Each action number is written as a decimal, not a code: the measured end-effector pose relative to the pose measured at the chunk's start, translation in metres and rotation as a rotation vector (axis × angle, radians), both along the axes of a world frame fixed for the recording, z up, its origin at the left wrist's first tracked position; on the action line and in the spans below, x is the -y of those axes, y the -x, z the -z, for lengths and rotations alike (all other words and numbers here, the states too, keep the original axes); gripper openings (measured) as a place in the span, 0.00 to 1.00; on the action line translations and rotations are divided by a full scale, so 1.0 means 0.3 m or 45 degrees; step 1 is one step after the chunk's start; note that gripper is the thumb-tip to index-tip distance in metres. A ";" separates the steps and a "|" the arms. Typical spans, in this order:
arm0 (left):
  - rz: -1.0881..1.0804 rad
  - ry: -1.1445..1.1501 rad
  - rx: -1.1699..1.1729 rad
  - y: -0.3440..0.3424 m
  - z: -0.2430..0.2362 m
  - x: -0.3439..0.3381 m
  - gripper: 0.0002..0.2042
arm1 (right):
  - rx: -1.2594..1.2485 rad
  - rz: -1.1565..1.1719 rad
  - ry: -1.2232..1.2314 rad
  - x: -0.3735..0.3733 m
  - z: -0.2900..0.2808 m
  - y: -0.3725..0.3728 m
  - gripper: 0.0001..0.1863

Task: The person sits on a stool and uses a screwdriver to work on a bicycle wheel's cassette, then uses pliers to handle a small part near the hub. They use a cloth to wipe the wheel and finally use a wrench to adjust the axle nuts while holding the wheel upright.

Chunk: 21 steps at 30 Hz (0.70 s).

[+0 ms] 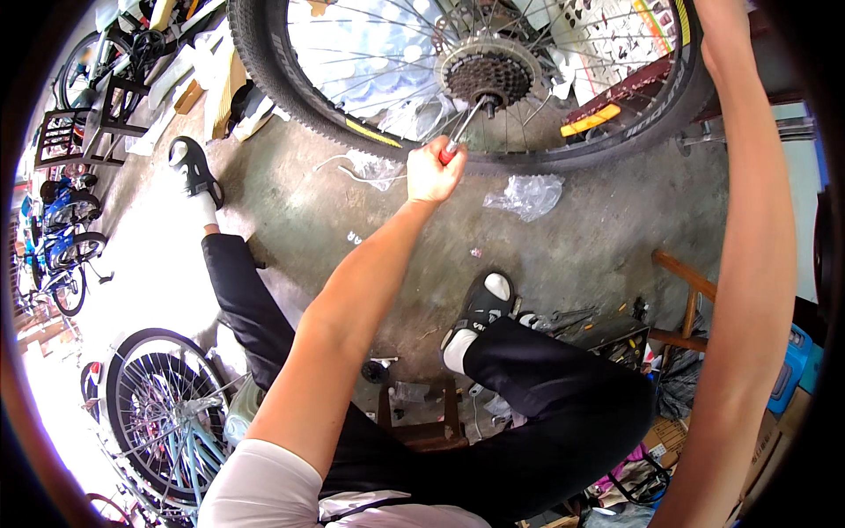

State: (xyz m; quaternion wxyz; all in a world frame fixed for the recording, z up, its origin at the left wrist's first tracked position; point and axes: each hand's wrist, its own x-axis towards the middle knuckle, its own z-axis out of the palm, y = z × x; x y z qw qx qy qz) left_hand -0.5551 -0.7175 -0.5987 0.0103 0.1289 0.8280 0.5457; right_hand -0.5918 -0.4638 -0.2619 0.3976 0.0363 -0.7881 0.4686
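A bicycle wheel with a black knobby tire (581,151) fills the top of the head view, its cassette of sprockets (482,70) around the hub axle. My left hand (429,174) is closed on a red-handled screwdriver (451,152), whose metal shaft reaches up to the lower side of the cassette, beside the axle. My right hand (723,31) is at the tire's right side near the top edge; its fingers are cut off or hidden, so their grip cannot be told.
Plastic bags (524,195) lie on the concrete floor (422,255). My feet stand below the wheel. Several bicycles (66,246) line the left, another bicycle (167,422) stands lower left. A wooden stool (691,290), scattered tools, cardboard and a blue case (788,370) are at right.
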 end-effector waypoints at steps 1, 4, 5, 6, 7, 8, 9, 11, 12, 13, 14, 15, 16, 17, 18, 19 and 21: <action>-0.029 0.012 -0.040 0.000 0.009 -0.012 0.19 | -0.011 -0.005 0.041 0.012 0.002 -0.003 0.15; -0.078 0.022 -0.159 0.014 0.049 -0.039 0.19 | 0.018 -0.008 0.036 0.023 -0.013 -0.003 0.15; -0.095 0.029 -0.156 0.017 0.055 -0.051 0.20 | 0.042 0.047 0.022 0.019 -0.020 0.003 0.15; -0.094 0.043 -0.146 0.026 0.061 -0.051 0.20 | 0.064 0.098 0.009 0.018 -0.026 0.013 0.15; -0.096 0.031 -0.151 0.023 0.050 -0.055 0.20 | 0.091 0.207 0.010 0.012 -0.025 0.014 0.16; -0.065 0.055 -0.091 0.019 0.039 -0.054 0.20 | 0.094 0.187 0.019 -0.003 -0.024 0.012 0.16; -0.036 0.080 -0.031 0.012 0.028 -0.053 0.20 | 0.086 0.180 0.014 -0.017 -0.018 0.021 0.15; -0.067 0.068 -0.009 -0.013 0.002 -0.044 0.21 | 0.131 0.188 -0.023 -0.064 -0.032 0.034 0.14; -0.073 0.084 0.014 -0.028 -0.010 -0.030 0.20 | 0.131 0.192 -0.001 -0.079 -0.029 0.043 0.14; -0.079 0.108 0.055 -0.051 -0.017 -0.008 0.19 | 0.131 0.191 0.005 -0.071 -0.028 0.044 0.14; -0.076 0.126 0.026 -0.057 -0.027 0.000 0.17 | 0.126 0.197 -0.020 -0.066 -0.030 0.043 0.13; -0.072 0.128 0.027 -0.051 -0.029 0.006 0.17 | 0.122 0.206 -0.047 -0.062 -0.031 0.040 0.13; -0.078 0.156 -0.061 -0.032 -0.025 0.013 0.17 | 0.118 0.195 -0.047 -0.049 -0.032 0.048 0.13; -0.083 0.183 -0.147 -0.013 -0.023 0.020 0.16 | 0.124 0.206 -0.040 -0.037 -0.033 0.050 0.13; -0.047 0.216 -0.191 0.013 -0.014 0.049 0.15 | 0.131 0.217 -0.035 -0.026 -0.032 0.049 0.13; 0.025 0.257 -0.231 0.037 -0.020 0.057 0.14 | 0.138 0.238 -0.054 -0.027 -0.049 0.038 0.13; 0.099 0.285 -0.266 0.080 -0.037 0.131 0.13 | 0.082 0.170 -0.034 0.036 -0.016 0.041 0.13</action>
